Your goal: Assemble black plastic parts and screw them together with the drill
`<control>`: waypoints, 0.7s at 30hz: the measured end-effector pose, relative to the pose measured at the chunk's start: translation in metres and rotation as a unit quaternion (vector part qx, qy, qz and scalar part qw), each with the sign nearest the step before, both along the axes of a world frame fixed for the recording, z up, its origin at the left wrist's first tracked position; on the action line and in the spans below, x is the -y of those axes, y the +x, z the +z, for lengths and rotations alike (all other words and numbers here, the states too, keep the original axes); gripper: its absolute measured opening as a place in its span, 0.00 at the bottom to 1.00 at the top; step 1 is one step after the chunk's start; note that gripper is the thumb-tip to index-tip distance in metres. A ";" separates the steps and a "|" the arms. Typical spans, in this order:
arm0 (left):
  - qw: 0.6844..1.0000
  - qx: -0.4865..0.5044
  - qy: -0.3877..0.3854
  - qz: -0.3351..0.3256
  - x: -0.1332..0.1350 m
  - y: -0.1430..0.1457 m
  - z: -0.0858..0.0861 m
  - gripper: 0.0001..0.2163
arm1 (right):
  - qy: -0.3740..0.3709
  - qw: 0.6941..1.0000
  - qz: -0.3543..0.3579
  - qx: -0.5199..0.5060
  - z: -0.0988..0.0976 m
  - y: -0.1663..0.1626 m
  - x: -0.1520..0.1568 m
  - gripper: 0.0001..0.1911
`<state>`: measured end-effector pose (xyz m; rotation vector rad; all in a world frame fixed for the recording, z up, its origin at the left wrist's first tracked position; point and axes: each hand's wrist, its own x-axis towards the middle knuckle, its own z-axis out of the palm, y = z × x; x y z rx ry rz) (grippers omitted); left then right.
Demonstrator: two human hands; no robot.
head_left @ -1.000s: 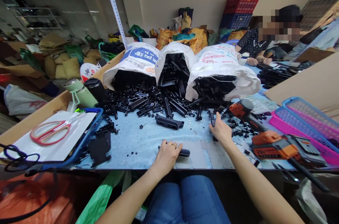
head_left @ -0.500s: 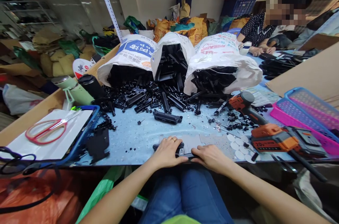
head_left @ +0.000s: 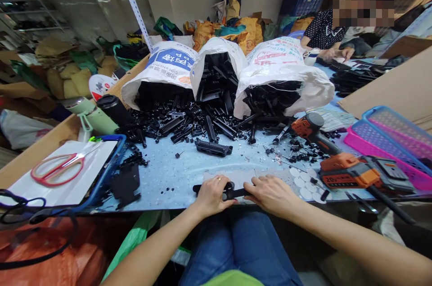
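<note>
At the table's front edge, my left hand (head_left: 215, 193) is closed round a long black plastic part (head_left: 236, 193), whose left end sticks out past the knuckles. My right hand (head_left: 269, 192) grips the other end of this part, fingers curled over it. Pale flat sheets (head_left: 249, 175) lie on the table just behind both hands. Another black plastic part (head_left: 213, 147) rests farther back, by the heap of loose black parts (head_left: 175, 124). My fingers hide much of the held piece.
Three white sacks (head_left: 285, 63) spill black parts along the back. On the right lie an orange cordless driver (head_left: 347, 171), white discs (head_left: 305, 184) and a pink basket (head_left: 357, 144). Red-handled scissors (head_left: 57, 169) rest on a blue tray (head_left: 116, 153) at left. A co-worker (head_left: 326, 29) sits behind on the right.
The black part between my hands has been turned, so a smooth dark bar now shows where a greyish section showed before. My right hand has shifted slightly up.
</note>
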<state>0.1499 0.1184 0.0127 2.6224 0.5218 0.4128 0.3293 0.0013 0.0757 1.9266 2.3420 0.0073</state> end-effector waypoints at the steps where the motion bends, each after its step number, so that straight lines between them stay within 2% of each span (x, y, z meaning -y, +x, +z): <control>1: 1.000 0.004 -0.001 0.006 0.000 0.000 0.000 0.19 | 0.000 1.000 0.000 0.002 0.002 0.001 -0.001 0.14; 5: 0.999 -0.004 -0.009 0.032 0.005 0.007 0.001 0.19 | -0.007 1.000 0.000 0.005 -0.001 0.006 -0.003 0.15; 8: 0.999 -0.027 -0.029 0.009 0.005 0.011 0.005 0.23 | -0.044 0.999 0.009 -0.022 -0.010 0.017 -0.006 0.17; 10: 0.999 -0.022 -0.029 0.001 -0.006 0.008 0.007 0.27 | -0.067 0.996 0.006 -0.053 -0.018 0.032 -0.011 0.19; 11: 0.999 -0.012 -0.021 0.024 -0.017 0.003 0.008 0.26 | -0.071 0.995 -0.005 -0.066 -0.021 0.041 -0.015 0.20; 13: 0.990 0.004 0.008 0.139 -0.048 -0.012 0.006 0.20 | -0.062 0.993 -0.076 -0.064 -0.027 0.062 -0.026 0.19; 15: 0.951 -0.014 0.039 0.307 -0.084 -0.031 0.002 0.16 | -0.034 0.979 -0.200 -0.021 -0.034 0.083 -0.041 0.17; 16: 0.939 -0.032 0.039 0.340 -0.101 -0.041 0.000 0.15 | -0.020 0.966 -0.258 0.004 -0.038 0.093 -0.048 0.15; 17: 0.936 -0.045 0.034 0.348 -0.115 -0.050 -0.002 0.14 | -0.009 0.954 -0.299 0.023 -0.042 0.100 -0.054 0.14; 19: 0.942 -0.056 0.023 0.331 -0.130 -0.063 -0.005 0.12 | -0.001 0.945 -0.326 0.032 -0.051 0.109 -0.063 0.12; 21: 0.948 -0.047 0.018 0.313 -0.125 -0.069 -0.005 0.12 | -0.001 0.946 -0.323 0.023 -0.058 0.112 -0.066 0.11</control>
